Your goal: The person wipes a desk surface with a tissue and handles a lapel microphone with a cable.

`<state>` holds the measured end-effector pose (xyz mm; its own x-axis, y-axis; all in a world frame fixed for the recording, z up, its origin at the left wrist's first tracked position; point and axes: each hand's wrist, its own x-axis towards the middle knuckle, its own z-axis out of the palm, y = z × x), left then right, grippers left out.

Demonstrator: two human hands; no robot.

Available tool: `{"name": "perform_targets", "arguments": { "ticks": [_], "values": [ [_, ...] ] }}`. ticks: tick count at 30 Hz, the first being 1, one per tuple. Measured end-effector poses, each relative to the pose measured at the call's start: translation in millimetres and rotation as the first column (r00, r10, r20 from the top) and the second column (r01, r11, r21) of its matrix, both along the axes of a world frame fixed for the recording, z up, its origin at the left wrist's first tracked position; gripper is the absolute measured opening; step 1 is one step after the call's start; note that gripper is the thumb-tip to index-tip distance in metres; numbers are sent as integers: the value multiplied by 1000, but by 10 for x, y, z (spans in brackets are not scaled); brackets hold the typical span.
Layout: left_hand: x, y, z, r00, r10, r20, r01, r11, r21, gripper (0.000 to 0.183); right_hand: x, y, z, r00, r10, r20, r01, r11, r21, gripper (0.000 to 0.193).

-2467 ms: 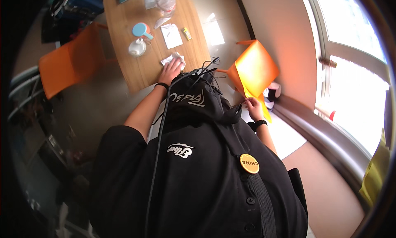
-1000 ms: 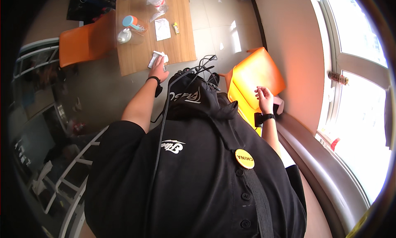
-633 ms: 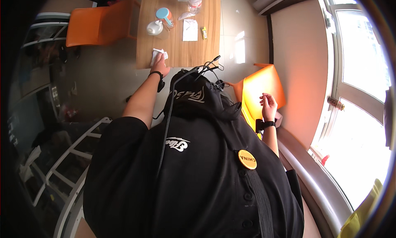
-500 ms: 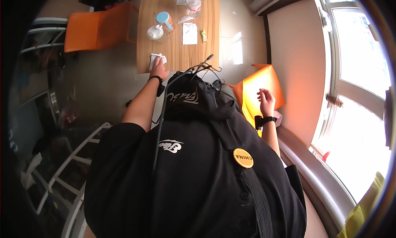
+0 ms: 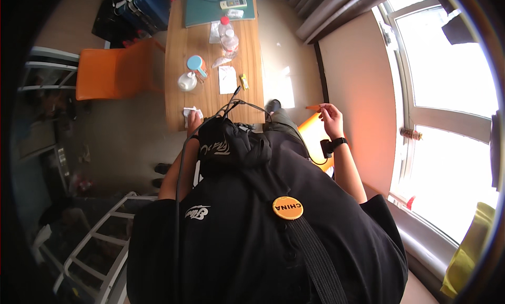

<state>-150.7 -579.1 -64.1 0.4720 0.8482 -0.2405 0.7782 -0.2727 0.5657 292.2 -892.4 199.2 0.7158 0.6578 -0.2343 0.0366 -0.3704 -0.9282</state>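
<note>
My left hand [image 5: 194, 121] rests at the near left corner of the wooden table [image 5: 210, 112], its fingers on a crumpled white tissue [image 5: 189, 111]. Part of that hand is hidden behind the black bag on my front. Out to the right, my right hand [image 5: 332, 122] hangs over an orange chair [image 5: 314, 136] with its fingers loosely bent and a little apart. I see nothing in it. Beyond the tissue stand a white-topped clear container [image 5: 187, 82] and a jar with a light blue lid [image 5: 195, 63]. A white paper sheet [image 5: 228, 81] and a small yellow packet [image 5: 244, 82] lie to their right.
Clear plastic bottles [image 5: 229, 44] stand farther back, one red-capped. A white remote control [image 5: 233, 4] lies on a green mat [image 5: 197, 10] at the far end. Another orange chair [image 5: 113, 70] is left of the table. A black cable [image 5: 181, 167] runs down my front.
My view has shifted, so more of the table's far end shows. The left hand stays with the tissue at the corner. My right hand has risen toward the chair's upper edge.
</note>
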Motion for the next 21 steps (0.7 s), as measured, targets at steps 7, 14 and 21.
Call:
{"name": "perform_targets", "arguments": {
  "ticks": [7, 14, 21],
  "values": [
    [-270, 11, -540, 966, -34, -255, 130, 919, 372, 45, 946, 626, -337, 909, -80, -410, 129, 987, 92, 14],
    [741, -623, 435, 947, 313, -64, -296, 936, 192, 63, 2409, 667, -950, 914, -112, -390, 60, 988, -144, 15],
    [1753, -1254, 810, 795, 408, -449, -474, 879, -41, 89, 3631, 824, -1200, 941, 65, -332, -170, 939, -299, 16]
  ]
}}
